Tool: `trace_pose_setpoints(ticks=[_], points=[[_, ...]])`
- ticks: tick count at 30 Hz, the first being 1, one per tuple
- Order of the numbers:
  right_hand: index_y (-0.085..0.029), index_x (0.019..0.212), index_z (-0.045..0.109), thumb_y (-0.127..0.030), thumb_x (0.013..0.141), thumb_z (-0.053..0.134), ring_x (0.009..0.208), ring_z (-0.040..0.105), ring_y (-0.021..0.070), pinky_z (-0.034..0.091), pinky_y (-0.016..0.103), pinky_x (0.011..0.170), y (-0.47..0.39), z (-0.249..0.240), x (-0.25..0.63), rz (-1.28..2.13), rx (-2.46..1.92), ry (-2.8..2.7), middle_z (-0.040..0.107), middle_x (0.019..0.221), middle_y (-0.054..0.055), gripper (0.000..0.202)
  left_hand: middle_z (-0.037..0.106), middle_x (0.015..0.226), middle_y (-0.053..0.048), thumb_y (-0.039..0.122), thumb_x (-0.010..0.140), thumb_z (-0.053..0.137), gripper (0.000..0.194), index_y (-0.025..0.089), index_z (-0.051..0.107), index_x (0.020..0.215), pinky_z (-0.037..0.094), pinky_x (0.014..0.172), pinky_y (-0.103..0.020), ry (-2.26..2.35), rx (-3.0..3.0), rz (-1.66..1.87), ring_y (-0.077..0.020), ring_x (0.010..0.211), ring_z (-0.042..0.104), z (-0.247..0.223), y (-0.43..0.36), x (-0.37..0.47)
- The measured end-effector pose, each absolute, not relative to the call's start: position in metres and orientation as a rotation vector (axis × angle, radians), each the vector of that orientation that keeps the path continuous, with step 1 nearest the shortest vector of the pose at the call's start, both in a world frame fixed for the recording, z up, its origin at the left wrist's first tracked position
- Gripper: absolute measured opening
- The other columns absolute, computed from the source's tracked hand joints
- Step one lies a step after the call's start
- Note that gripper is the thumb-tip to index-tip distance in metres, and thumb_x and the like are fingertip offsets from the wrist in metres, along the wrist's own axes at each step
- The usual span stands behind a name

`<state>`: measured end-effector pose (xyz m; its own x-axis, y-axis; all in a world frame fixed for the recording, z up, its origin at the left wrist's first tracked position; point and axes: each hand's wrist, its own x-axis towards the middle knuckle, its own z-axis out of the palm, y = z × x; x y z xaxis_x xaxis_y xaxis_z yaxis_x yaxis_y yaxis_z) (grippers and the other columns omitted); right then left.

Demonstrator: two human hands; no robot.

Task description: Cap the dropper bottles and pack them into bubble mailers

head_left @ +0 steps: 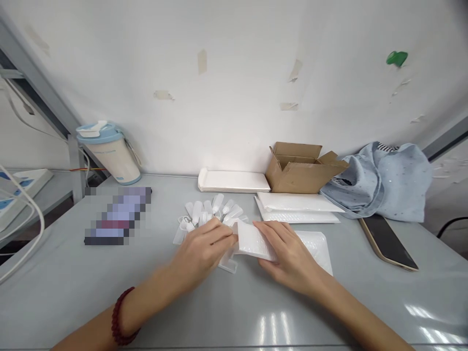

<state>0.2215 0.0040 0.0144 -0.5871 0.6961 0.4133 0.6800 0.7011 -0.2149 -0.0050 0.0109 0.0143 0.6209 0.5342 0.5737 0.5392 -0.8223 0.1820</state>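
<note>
A white padded envelope [254,241] is held over the middle of the grey table, its narrow end toward the left. My right hand [288,251] grips it from the right, thumb below and fingers on top. At its left end my left hand [204,248] is closed, fingertips pinched at the envelope's edge; a translucent piece shows there, partly hidden by the fingers. Several small translucent white bottles or tags [208,207] lie spread behind my left hand. Another bubble-lined envelope [318,246] lies under my right forearm.
A stack of white envelopes [236,181], an open cardboard box [303,175] and more padded envelopes [298,207] stand along the wall. At left are a tumbler [113,156] and a blurred phone [119,217]. At right lie a blue cloth bag [387,185] and a dark phone [389,241].
</note>
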Motion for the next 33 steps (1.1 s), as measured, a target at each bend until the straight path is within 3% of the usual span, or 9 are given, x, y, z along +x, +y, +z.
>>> trace_pose_setpoints(ticks=[5,8,11,16,20,26,30,33], points=[[-0.014,0.127,0.037,-0.007,0.069,0.053,0.095,0.053,0.0257,0.047,0.041,0.080,0.002,0.013,0.220,0.067,-1.028,-2.437,0.058,0.110,0.013,0.061,0.065,0.071,-0.001,-0.001,0.087,0.043,0.028,0.016,0.063,0.077,0.040,0.055,-0.024,-0.855,-2.866,-1.058,-0.0143,0.066,0.042,0.013,0.009,0.000],[-0.015,0.129,0.036,-0.009,0.071,0.053,0.100,0.053,0.0264,0.046,0.042,0.082,0.003,0.015,0.223,0.076,-1.056,-2.427,0.057,0.114,0.013,0.061,0.068,0.079,-0.002,0.001,0.086,0.047,0.025,0.018,0.065,0.087,0.044,0.061,-0.024,-0.857,-2.889,-1.313,-0.0145,0.070,0.047,0.022,0.012,-0.006],[-0.017,0.129,0.036,-0.013,0.074,0.053,0.103,0.053,0.0277,0.046,0.043,0.084,0.007,0.016,0.229,0.050,-1.147,-2.386,0.056,0.117,0.013,0.058,0.070,0.081,-0.002,0.006,0.085,0.053,0.019,0.018,0.066,0.093,0.045,0.061,-0.024,-1.148,-2.748,-1.511,-0.0147,0.073,0.052,0.033,0.019,-0.020],[-0.018,0.128,0.038,-0.021,0.079,0.054,0.100,0.055,0.0276,0.046,0.042,0.081,0.016,0.018,0.239,-0.041,-1.303,-2.245,0.057,0.115,0.012,0.052,0.069,0.089,-0.003,0.022,0.085,0.056,0.013,0.020,0.067,0.093,0.043,0.055,-0.025,-1.743,-2.618,-1.168,-0.0179,0.076,0.054,0.034,0.036,-0.040],[-0.019,0.127,0.039,-0.023,0.080,0.054,0.096,0.056,0.0268,0.046,0.040,0.078,0.019,0.020,0.243,-0.067,-1.346,-2.185,0.058,0.110,0.010,0.049,0.066,0.106,-0.006,0.023,0.088,0.050,0.022,0.018,0.064,0.104,0.047,0.073,-0.032,-1.553,-2.762,-0.959,-0.0225,0.097,0.051,0.020,0.041,-0.035],[-0.019,0.127,0.039,-0.023,0.080,0.054,0.097,0.056,0.0269,0.046,0.040,0.079,0.019,0.019,0.242,-0.052,-1.348,-2.208,0.058,0.110,0.011,0.049,0.058,0.125,-0.008,0.016,0.093,0.038,0.031,0.016,0.060,0.114,0.046,0.084,-0.038,-1.359,-2.886,-0.685,-0.0237,0.102,0.047,0.007,0.040,-0.021],[-0.019,0.127,0.038,-0.023,0.081,0.054,0.098,0.056,0.0273,0.046,0.041,0.081,0.018,0.018,0.240,-0.062,-1.337,-2.250,0.057,0.113,0.012,0.050,0.060,0.123,-0.009,0.017,0.093,0.037,0.033,0.015,0.055,0.121,0.048,0.084,-0.039,-1.389,-2.883,-0.736,-0.0240,0.103,0.050,0.005,0.043,-0.018],[-0.019,0.127,0.038,-0.023,0.081,0.054,0.097,0.056,0.0273,0.046,0.041,0.080,0.017,0.018,0.240,-0.047,-1.354,-2.267,0.057,0.113,0.012,0.049,0.062,0.118,-0.009,0.020,0.092,0.042,0.030,0.016,0.057,0.117,0.049,0.081,-0.037,-1.519,-2.730,-1.057,-0.0234,0.103,0.053,0.009,0.043,-0.021]])
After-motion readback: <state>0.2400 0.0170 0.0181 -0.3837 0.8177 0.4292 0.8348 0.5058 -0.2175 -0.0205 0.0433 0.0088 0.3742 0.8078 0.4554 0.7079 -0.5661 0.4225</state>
